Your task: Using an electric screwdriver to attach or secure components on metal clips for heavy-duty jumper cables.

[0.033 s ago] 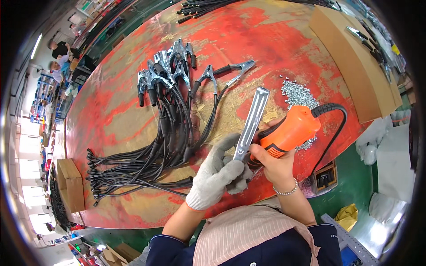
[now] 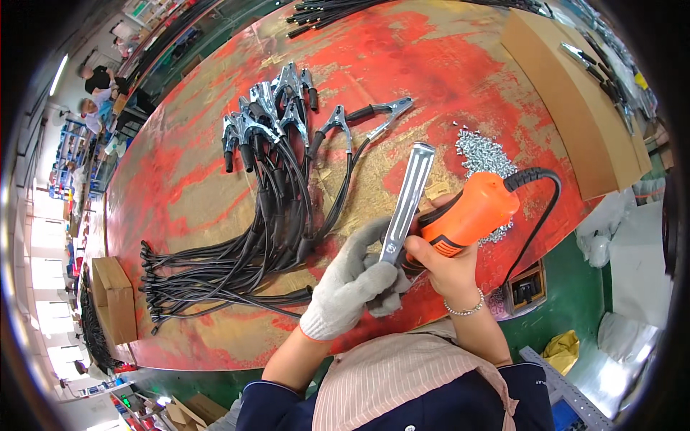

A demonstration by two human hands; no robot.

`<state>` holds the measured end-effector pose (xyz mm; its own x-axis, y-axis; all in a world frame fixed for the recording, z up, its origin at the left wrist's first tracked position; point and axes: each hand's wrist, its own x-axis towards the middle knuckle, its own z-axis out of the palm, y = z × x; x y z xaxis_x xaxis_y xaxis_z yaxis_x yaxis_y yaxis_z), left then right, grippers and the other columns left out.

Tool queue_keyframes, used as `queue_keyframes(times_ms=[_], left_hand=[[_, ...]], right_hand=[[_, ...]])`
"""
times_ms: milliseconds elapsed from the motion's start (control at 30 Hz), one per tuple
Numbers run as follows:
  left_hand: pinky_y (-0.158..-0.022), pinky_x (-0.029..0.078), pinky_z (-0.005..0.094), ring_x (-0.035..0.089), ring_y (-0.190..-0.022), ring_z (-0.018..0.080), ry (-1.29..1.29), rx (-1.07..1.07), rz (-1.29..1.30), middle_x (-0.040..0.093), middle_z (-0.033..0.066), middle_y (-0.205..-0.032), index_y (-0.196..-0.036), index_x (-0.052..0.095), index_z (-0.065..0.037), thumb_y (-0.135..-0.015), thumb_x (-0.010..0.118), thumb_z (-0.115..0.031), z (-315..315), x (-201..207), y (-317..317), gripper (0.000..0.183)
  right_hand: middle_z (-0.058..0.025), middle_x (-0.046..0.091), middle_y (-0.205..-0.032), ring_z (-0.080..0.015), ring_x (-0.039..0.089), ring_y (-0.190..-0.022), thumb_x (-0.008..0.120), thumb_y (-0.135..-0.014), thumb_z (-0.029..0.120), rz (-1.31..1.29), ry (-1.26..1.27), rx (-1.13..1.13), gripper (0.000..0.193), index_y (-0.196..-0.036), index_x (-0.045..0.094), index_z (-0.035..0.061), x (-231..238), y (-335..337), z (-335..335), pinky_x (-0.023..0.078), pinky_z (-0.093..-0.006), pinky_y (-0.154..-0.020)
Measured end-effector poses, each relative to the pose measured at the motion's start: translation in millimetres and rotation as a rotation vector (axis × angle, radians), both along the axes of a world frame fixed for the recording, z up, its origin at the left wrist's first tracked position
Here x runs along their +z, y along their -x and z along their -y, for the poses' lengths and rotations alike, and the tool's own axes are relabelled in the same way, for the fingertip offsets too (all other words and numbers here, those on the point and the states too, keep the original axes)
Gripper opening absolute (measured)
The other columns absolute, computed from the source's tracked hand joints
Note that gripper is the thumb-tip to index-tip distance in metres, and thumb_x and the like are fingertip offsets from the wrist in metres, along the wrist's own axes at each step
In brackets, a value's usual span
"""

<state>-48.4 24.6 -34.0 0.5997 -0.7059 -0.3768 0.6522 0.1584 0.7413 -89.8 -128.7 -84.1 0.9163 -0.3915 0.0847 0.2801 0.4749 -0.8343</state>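
My left hand (image 2: 350,281), in a grey-white knitted glove, is closed around the lower end of a silver ribbed metal clamp handle (image 2: 410,194). The handle tilts up and away from me; its lower end is partly hidden by the glove. My bare right hand (image 2: 454,269) grips an orange electric screwdriver (image 2: 471,213) with a black cord (image 2: 555,205). Its front end points down toward the gloved fingers, and the tip is hidden behind my hands. Small silver screws (image 2: 483,152) lie in a heap just beyond the screwdriver.
Black cables (image 2: 215,258) with silver clamps (image 2: 269,115) lie bundled on the worn red table (image 2: 194,151). A cardboard box (image 2: 575,108) stands at the right, a small open one (image 2: 115,298) at the left. More black cables (image 2: 323,16) lie at the far edge. People (image 2: 100,79) are far left.
The clamp handle has shifted very slightly down and left with my left hand. My right hand keeps its grip on the screwdriver almost unmoved.
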Motion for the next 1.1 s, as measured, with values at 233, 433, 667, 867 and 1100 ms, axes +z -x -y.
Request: queue_keyframes(times_ms=[233,433,667,867,1100], left_hand=[[-0.054,0.052,0.0237,0.063,-0.070,0.0173,0.032,0.046,-0.008,0.056,0.0146,-0.102,-0.133,0.028,0.004,-0.084,0.057,-0.009,8.2,4.7,-9.4,0.057],[-0.064,0.055,0.0272,0.062,-0.085,0.0197,-0.059,0.194,0.077,0.050,0.0191,-0.115,-0.130,0.029,0.008,-0.085,0.054,-0.004,16.7,-14.6,-13.3,0.053],[-0.068,0.053,0.0261,0.061,-0.087,0.0170,-0.113,0.189,0.126,0.050,0.0180,-0.119,-0.132,0.028,0.007,-0.086,0.055,-0.005,18.3,-26.3,-14.2,0.055],[-0.071,0.051,0.0251,0.059,-0.089,0.0159,-0.130,0.199,0.137,0.052,0.0164,-0.118,-0.132,0.029,0.007,-0.086,0.057,-0.005,22.5,-22.7,-15.4,0.055],[-0.071,0.049,0.0243,0.057,-0.088,0.0135,-0.240,0.274,0.250,0.053,0.0128,-0.114,-0.132,0.031,0.006,-0.086,0.057,-0.007,25.1,-24.3,-8.0,0.053]], right_hand=[[-0.0104,0.061,-0.102,-0.0137,0.062,-0.083,0.073,-0.072,-0.004,0.022,0.246,-0.122,0.062,-0.123,0.038,0.0022,13.6,2.1,11.7,0.051,-0.0272,-0.072],[-0.0057,0.051,-0.105,-0.0132,0.056,-0.071,0.070,-0.068,-0.001,0.569,0.134,-0.565,0.070,-0.125,0.031,0.0093,59.5,24.0,30.6,0.046,-0.0282,-0.067],[-0.0019,0.044,-0.100,-0.0119,0.050,-0.067,0.063,-0.067,-0.008,0.802,0.097,-0.446,0.065,-0.123,0.036,0.0117,70.7,27.9,27.7,0.042,-0.0252,-0.067],[-0.0008,0.042,-0.097,-0.0092,0.048,-0.065,0.064,-0.074,-0.001,0.729,0.149,-0.530,0.058,-0.123,0.036,0.0129,77.5,23.9,21.9,0.040,-0.0247,-0.059],[-0.0027,0.041,-0.097,-0.0105,0.047,-0.063,0.061,-0.072,-0.006,0.819,0.216,-0.487,0.063,-0.125,0.035,0.0147,71.4,17.4,12.2,0.041,-0.0251,-0.059]])
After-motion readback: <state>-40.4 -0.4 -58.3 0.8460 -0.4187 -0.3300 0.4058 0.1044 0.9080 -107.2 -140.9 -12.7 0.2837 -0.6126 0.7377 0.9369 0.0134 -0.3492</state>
